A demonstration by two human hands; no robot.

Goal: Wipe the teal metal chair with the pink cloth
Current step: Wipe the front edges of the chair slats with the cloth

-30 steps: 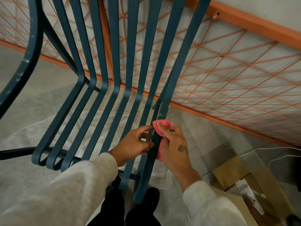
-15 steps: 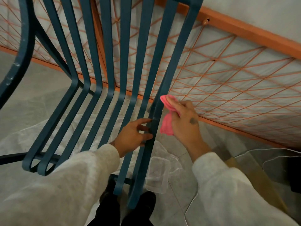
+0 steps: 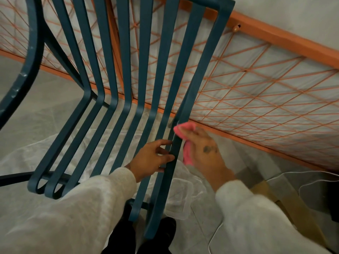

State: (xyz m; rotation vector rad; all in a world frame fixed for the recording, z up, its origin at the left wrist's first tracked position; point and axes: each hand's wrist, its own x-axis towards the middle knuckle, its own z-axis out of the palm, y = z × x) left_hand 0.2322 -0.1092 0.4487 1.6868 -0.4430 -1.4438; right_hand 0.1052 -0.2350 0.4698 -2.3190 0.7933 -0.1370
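Note:
The teal metal chair [image 3: 126, 92] fills the left and middle of the view, its flat slats bending from backrest into seat. My right hand [image 3: 203, 149] holds the pink cloth [image 3: 187, 154] bunched against the outer side of the rightmost slat, just below the bend. My left hand [image 3: 154, 156] grips that same slat from the inner side, fingers curled around it, a little lower than the cloth. Both forearms wear pale grey sleeves.
An orange frame with diagonal orange netting [image 3: 256, 92] over white padding stands right behind the chair. A clear plastic tub [image 3: 178, 198] lies on the grey floor under the seat. Cardboard [image 3: 286, 209] and a thin white cable [image 3: 311, 182] lie at the right.
My right hand has slid the pink cloth up along the rightmost slat toward the bend. My left hand has kept its grip on the slat.

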